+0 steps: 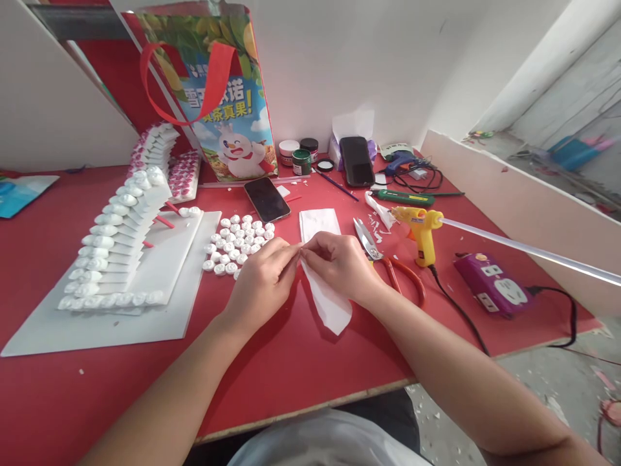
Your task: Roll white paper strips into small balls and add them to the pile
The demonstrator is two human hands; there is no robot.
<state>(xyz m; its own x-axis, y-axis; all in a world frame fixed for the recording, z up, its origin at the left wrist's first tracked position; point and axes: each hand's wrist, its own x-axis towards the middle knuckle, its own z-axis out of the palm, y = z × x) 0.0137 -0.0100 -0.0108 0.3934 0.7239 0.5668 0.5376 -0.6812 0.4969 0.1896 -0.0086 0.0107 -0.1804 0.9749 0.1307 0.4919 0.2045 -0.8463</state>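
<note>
My left hand and my right hand meet over the red table, their fingertips pinched together at the upper end of a white paper strip. The strip's loose end hangs toward me, below my right hand. Just beyond my fingers lies a folded stack of white paper. Left of my left hand is a cluster of small rolled white paper rosettes. Scissors with orange handles lie beside my right hand, partly hidden by it. What exactly sits between my fingertips is too small to see.
At left, a white model edged with rosettes stands on white boards. Behind are a phone, paint jars and a gift bag. At right are a yellow glue gun and a purple power strip with cords.
</note>
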